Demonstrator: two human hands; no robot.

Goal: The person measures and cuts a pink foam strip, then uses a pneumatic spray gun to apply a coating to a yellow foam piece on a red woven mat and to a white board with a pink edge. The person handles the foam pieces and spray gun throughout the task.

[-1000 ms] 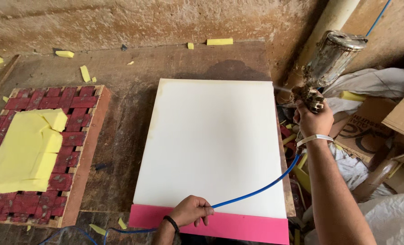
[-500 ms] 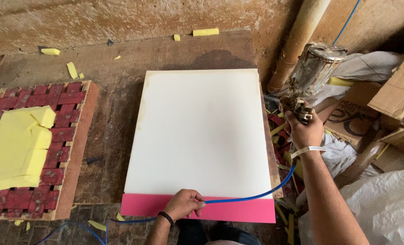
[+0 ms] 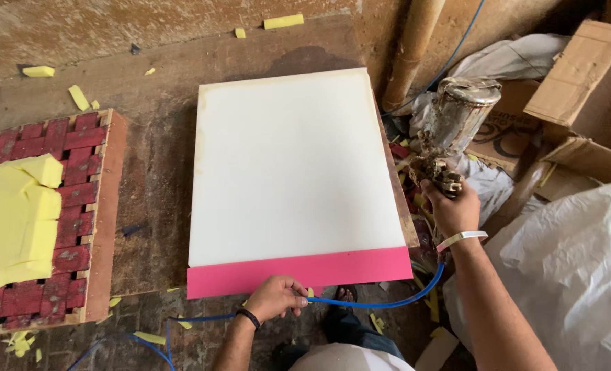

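A large white foam sheet (image 3: 295,161) lies flat on the floor, with a pink foam strip (image 3: 298,270) along its near edge. My right hand (image 3: 454,207) grips a dirty metal spray gun (image 3: 456,124) with a cup on top, held upright just off the sheet's right edge. A blue air hose (image 3: 381,302) runs from the gun down to my left hand (image 3: 276,297), which is closed around the hose just below the pink strip.
A wooden frame with red webbing (image 3: 78,206) sits at the left, yellow foam (image 3: 13,220) lying on it. Yellow foam scraps (image 3: 78,96) dot the floor. Cardboard boxes (image 3: 580,82), a pipe (image 3: 412,48) and a white plastic sack (image 3: 573,268) crowd the right.
The view has shifted left, so the sheet and frame sit further right. My right hand with the spray gun has moved a little away from the sheet's edge. Left hand keeps holding the hose.
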